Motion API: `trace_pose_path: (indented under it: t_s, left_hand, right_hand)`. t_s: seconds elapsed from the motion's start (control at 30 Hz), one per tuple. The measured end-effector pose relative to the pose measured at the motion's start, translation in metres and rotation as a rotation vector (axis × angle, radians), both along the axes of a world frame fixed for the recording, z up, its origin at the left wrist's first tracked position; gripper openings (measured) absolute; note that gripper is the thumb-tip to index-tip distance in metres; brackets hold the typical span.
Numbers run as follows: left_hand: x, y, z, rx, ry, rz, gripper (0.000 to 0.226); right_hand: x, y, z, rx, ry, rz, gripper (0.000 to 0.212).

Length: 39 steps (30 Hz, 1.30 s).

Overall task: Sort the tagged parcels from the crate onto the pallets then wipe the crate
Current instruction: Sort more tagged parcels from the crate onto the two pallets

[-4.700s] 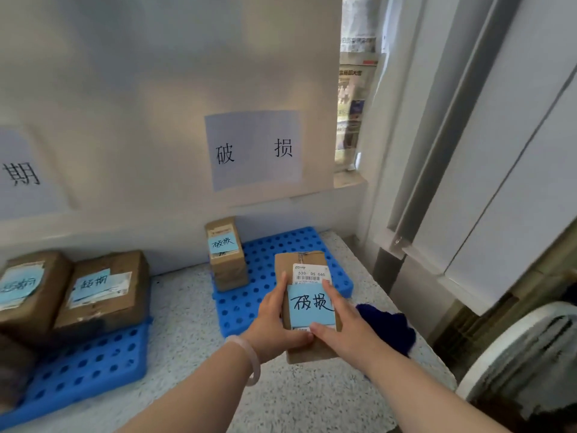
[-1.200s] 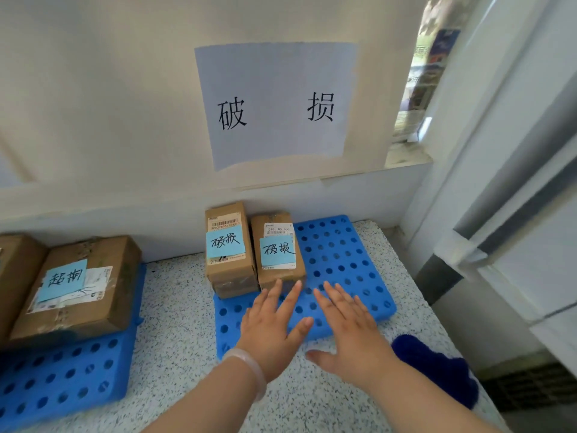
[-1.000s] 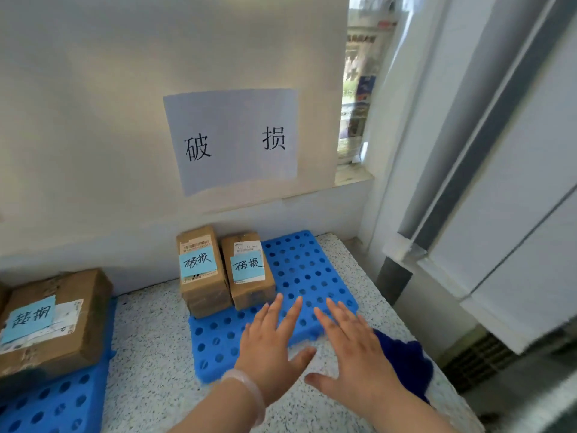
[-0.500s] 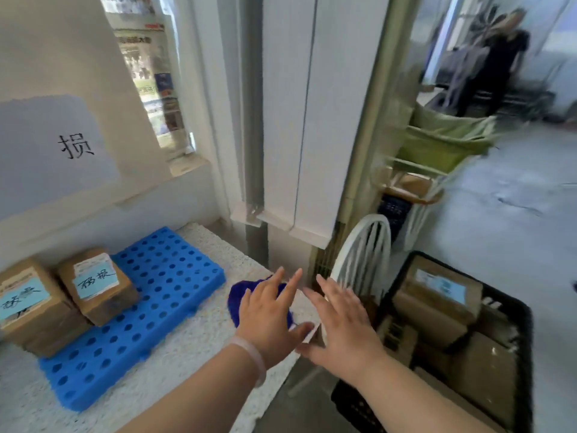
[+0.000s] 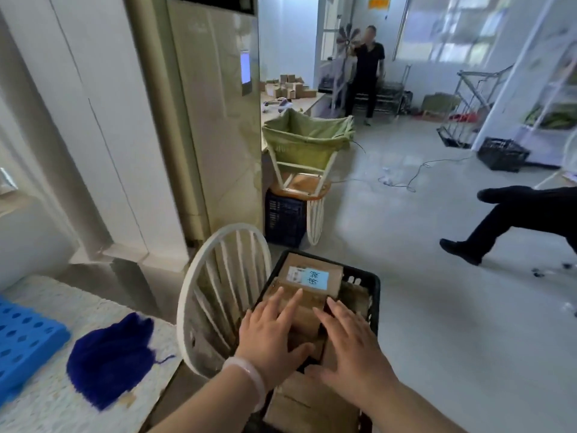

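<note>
Two grips hang over the crate's near half: left grip (image 5: pixel 271 335) and right grip (image 5: pixel 349 348), each wide, fingers straight, holding nothing. Whether they touch the cardboard beneath, I cannot tell. Left of the crate, past one white chair (image 5: pixel 218 295), I see one blue cloth (image 5: pixel 109 354) near the surface (image 5: pixel 46 410) edge and one blue pallet (image 5: pixel 25 342) corner. The chair stands just beside the left rim of the one black crate (image 5: pixel 376 295); right of the crate the floor (image 5: pixel 452 323) lies open. Inside I count at least three parcels, partly hidden by the grips. One tagged parcel (image 5: pixel 312 275) lies at the crate's far end, blue tag up, long axis across the crate.
</note>
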<state>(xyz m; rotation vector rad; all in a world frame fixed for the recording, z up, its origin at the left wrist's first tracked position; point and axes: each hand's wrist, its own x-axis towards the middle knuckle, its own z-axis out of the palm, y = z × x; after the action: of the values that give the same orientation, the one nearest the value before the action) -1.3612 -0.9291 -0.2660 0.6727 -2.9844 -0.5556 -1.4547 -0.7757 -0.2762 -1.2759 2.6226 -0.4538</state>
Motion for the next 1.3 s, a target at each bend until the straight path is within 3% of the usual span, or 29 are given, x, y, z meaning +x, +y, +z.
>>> trace_pose_path:
  t_s: [0.33, 0.7, 1.3]
  left_hand:
    - [-0.058, 0.057, -0.021, 0.057, -0.118, 0.108, 0.090]
    - [-0.058, 0.039, -0.044, 0.101, -0.242, 0.198, 0.088]
    - [-0.138, -0.089, -0.112, 0.245, -0.386, 0.221, 0.083]
  right_hand:
    - [-0.072, 0.047, -0.018, 0.076, -0.090, 0.041, 0.095]
    - [-0.087, 0.027, -0.041, 0.148, -0.230, 0.049, 0.093]
    - [-0.124, -0.091, -0.100, 0.117, -0.602, -0.354, 0.097]
